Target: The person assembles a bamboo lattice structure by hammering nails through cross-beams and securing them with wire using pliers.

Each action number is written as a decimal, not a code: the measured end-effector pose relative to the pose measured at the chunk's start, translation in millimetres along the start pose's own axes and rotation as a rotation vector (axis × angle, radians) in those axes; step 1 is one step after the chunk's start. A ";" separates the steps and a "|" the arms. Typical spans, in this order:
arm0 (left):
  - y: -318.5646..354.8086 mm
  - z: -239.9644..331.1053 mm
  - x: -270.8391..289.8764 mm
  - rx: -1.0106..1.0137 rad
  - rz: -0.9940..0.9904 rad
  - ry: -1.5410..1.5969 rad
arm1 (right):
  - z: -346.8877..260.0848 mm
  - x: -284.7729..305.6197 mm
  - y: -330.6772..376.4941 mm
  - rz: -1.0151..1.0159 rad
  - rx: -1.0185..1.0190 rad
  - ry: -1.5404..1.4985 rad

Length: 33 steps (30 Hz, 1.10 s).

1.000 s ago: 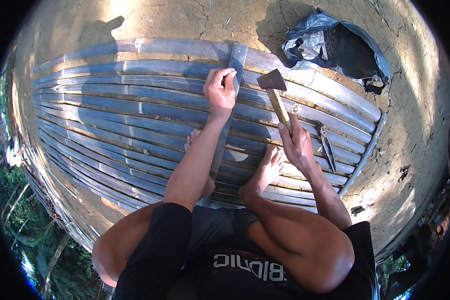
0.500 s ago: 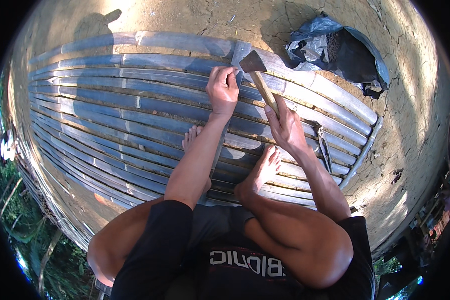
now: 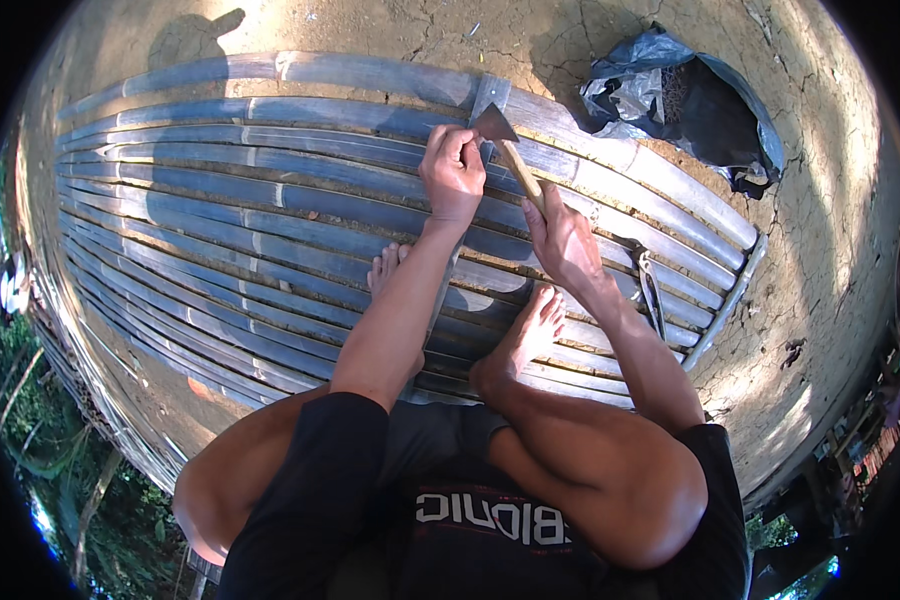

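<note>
My right hand (image 3: 565, 238) grips the wooden handle of a small hatchet (image 3: 522, 172). Its dark, wedge-shaped metal head is just right of my left fingertips, over a crosswise strip (image 3: 490, 95) on the bamboo slats. My left hand (image 3: 454, 178) is closed in a pinch at that strip; whatever lies between thumb and fingers is too small or hidden to make out. Under both hands spreads a panel of long split bamboo slats (image 3: 340, 188), with narrow gaps between them. My bare feet rest on it.
Pliers (image 3: 651, 290) lie on the slats right of my right forearm. A crumpled dark plastic bag (image 3: 740, 100) sits open on cracked earth at the far right, with a heap of small brownish pieces (image 3: 676, 95) in it. A pole (image 3: 722, 305) edges the panel's right end.
The hatchet head has swung slightly down and left, closer to my left fingers. My left hand keeps its pinch with barely any shift.
</note>
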<state>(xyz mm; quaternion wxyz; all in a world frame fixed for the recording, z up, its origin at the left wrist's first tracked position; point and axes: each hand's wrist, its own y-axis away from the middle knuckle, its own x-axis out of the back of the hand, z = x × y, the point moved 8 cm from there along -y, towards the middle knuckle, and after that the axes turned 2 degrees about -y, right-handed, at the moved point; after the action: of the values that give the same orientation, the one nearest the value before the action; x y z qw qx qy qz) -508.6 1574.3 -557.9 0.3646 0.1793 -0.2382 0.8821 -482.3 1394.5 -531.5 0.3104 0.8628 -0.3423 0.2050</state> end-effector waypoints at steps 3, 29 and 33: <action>-0.1 -0.7 -1.0 0.005 -0.032 -0.021 | -12.0 10.3 6.9 0.064 -0.013 -0.105; -0.2 -11.5 -3.6 0.095 -0.025 0.021 | -12.7 5.3 3.5 0.037 -0.015 -0.117; 0.7 -3.5 -4.7 0.119 -0.030 0.016 | -41.1 31.0 10.2 0.150 0.021 -0.210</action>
<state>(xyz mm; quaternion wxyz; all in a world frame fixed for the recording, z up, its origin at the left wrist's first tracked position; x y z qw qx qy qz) -506.4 1573.2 -563.3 0.3687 0.1969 -0.1798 0.8905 -474.3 1402.1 -480.2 0.2478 0.8547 -0.4342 0.1398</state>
